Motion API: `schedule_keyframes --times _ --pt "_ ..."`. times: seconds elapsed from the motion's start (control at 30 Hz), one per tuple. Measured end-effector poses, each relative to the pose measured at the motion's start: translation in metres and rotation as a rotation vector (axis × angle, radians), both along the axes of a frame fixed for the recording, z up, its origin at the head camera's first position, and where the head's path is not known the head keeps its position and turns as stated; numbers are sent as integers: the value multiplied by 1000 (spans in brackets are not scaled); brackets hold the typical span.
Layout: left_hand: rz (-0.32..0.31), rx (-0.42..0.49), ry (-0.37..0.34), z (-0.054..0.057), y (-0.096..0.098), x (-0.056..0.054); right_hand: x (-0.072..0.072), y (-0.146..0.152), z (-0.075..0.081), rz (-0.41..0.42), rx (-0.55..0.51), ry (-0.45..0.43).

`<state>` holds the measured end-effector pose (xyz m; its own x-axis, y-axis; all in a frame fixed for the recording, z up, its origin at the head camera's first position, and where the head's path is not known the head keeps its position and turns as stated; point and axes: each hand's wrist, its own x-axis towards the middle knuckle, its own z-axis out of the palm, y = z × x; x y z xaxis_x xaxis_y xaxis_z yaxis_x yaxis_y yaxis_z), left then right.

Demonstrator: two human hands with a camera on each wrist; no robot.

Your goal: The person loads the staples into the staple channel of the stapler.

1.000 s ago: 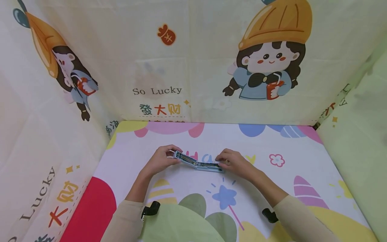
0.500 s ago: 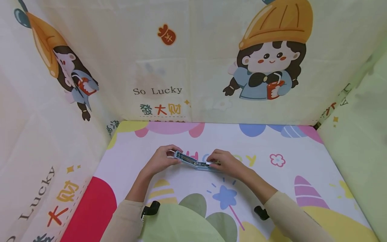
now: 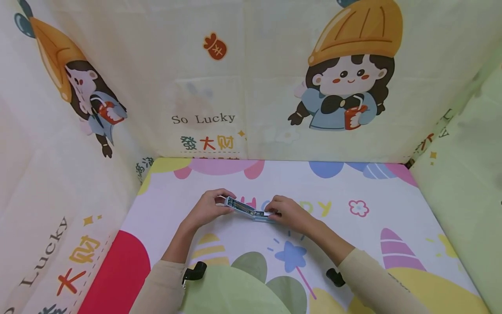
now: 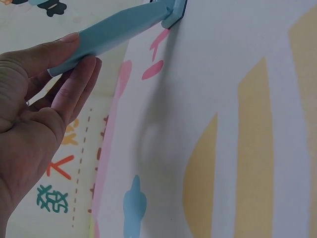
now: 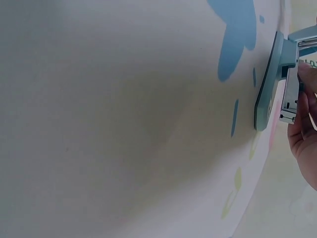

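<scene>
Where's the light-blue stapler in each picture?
Head: the light-blue stapler is below the middle, bent open.
Left wrist: light-blue stapler at the top, left of centre.
Right wrist: light-blue stapler at the right edge, upper half.
Shared landmark: the white printed tabletop.

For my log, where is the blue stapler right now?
In the head view, the blue stapler is open just below centre, between the left hand and right hand, above and left of the printed blue star.

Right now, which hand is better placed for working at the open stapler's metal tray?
Probably the right hand: it is already at the metal tray, while the left hand grips the raised lid.
</scene>
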<state>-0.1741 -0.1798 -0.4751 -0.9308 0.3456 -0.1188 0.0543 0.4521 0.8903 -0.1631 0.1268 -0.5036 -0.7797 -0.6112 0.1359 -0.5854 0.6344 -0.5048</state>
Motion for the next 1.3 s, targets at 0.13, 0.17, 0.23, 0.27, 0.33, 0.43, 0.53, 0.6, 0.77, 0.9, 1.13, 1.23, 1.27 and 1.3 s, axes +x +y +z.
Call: schedule_keyframes --times 0.13,0.17,0.23,0.27,0.33,0.43,0.53,0.6,0.77,0.9,1.13,1.23,1.27,1.3 --pt "0 0 -2 0 0 0 1 -1 -2 -19 12 12" --pt "1 0 -1 0 0 0 1 -2 -2 -22 9 12" --pt "2 2 1 0 1 0 2 -2 -3 -30 7 14" --pt "3 5 2 1 1 0 2 -3 -3 -34 5 16" --pt "0 11 4 1 1 0 2 -3 -3 -43 4 21" --pt "-4 15 1 1 1 0 3 -4 -3 -55 8 27" --pt "-8 17 1 1 1 -1 3 -5 -2 -60 7 30" --pt "-9 19 4 1 1 -1 3 -6 -2 -63 5 28" --pt "-10 24 1 1 0 0 4 -6 -1 -71 0 21" --pt "-8 19 -2 2 0 0 4 -7 -1 -72 -8 23" --pt "-10 24 -1 2 1 0 5 -6 -3 -75 -30 35" --pt "-10 32 1 2 1 0 5 -6 -4 -77 -41 37" --pt "-11 36 2 2 1 0 5 -6 -4 -78 -46 36" --pt "-11 42 3 1 1 0 5 -6 -4 -81 -48 29"
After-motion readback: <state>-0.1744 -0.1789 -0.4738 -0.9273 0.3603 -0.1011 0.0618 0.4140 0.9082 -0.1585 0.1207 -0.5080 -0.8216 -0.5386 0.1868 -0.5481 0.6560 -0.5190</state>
